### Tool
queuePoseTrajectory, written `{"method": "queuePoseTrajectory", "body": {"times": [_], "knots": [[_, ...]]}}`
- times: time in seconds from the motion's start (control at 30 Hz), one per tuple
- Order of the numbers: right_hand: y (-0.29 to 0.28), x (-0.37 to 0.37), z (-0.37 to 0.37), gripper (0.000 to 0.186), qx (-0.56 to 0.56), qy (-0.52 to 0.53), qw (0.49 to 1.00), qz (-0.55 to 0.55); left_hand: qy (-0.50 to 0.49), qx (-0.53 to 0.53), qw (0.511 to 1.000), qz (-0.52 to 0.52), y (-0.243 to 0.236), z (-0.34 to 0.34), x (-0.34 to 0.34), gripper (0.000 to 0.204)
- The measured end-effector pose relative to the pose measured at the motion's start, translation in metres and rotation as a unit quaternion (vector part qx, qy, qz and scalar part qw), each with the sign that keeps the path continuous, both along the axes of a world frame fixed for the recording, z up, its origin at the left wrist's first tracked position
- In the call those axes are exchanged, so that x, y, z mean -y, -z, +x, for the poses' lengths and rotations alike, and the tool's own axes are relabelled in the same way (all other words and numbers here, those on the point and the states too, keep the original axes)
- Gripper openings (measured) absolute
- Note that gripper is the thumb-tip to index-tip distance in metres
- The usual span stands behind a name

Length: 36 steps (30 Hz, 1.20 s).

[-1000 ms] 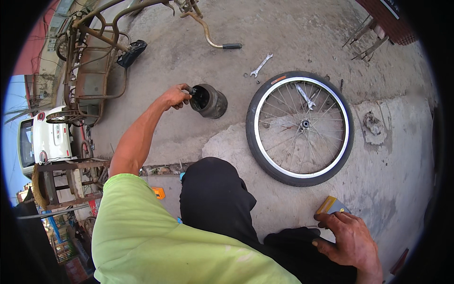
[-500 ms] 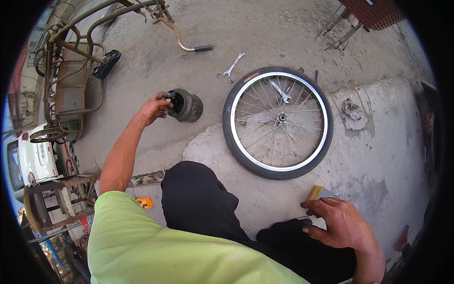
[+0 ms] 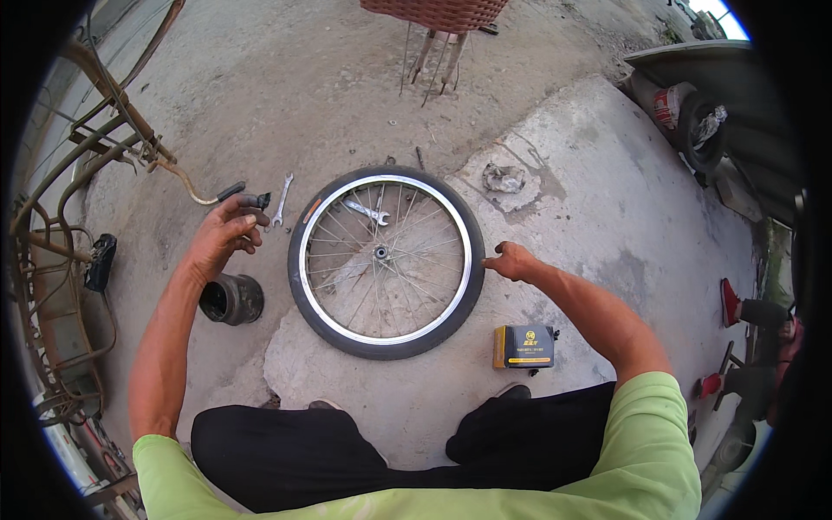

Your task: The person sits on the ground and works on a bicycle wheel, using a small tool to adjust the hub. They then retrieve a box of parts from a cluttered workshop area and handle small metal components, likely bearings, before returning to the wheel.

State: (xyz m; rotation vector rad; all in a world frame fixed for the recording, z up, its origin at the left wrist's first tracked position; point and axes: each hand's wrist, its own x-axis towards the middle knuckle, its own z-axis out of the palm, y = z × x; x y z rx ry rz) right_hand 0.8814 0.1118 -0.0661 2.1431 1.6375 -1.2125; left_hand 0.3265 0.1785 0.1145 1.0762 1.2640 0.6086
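Note:
A bicycle wheel (image 3: 475, 286) with a black tyre, silver rim and thin spokes lies flat on the ground in front of me. Above its upper left side, my left hand (image 3: 224, 236) pinches a small black brush-like object (image 3: 259, 200); its exact kind is unclear. Below that hand lies a dark round pot (image 3: 232, 300), tipped on its side with its mouth facing left. My right hand (image 3: 515, 261) is closed at the tyre's right edge, its fingertips against the rubber. One open-end wrench (image 3: 282, 201) lies left of the wheel; an adjustable wrench (image 3: 368, 211) shows between the spokes.
A black and yellow box (image 3: 525, 347) stands by my right foot. Crumpled plastic (image 3: 503, 178) lies beyond the wheel. A rusty tricycle frame (image 3: 65, 251) is at left, a woven basket (image 3: 438, 14) at the top. A person's red shoes (image 3: 731, 303) show at right.
My left hand has moved away from the pot, toward the wheel, with the black object. My right hand has gone from above my knee to the tyre's edge. The view has turned rightward.

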Motion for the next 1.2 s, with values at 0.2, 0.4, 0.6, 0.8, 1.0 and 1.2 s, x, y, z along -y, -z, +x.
{"method": "queuePoseTrajectory", "body": {"times": [0.2,0.4,0.6,0.8,1.0,1.2], "knots": [[0.028,0.023,0.010,0.071,0.013,0.088,0.996,-0.012,0.082,0.088,0.990,0.069,-0.034,0.156,-0.049,0.047],[0.033,0.039,0.010,0.073,-0.092,0.181,0.978,-0.045,0.149,0.112,0.982,0.013,-0.021,0.220,-0.031,0.044],[0.004,0.050,-0.012,0.068,-0.129,0.284,0.948,-0.067,0.100,0.094,0.991,-0.008,-0.051,0.199,-0.002,0.043],[-0.029,0.040,-0.022,0.072,-0.328,0.315,0.889,-0.041,0.068,0.118,0.990,0.020,-0.078,0.172,-0.002,0.039],[-0.125,0.028,-0.102,0.070,-0.455,0.332,0.826,0.017,0.050,0.149,0.982,0.102,-0.131,0.158,0.008,0.035],[-0.237,0.053,-0.170,0.057,-0.433,0.255,0.853,0.140,0.046,0.176,0.967,0.179,-0.191,0.158,0.039,0.035]]}}
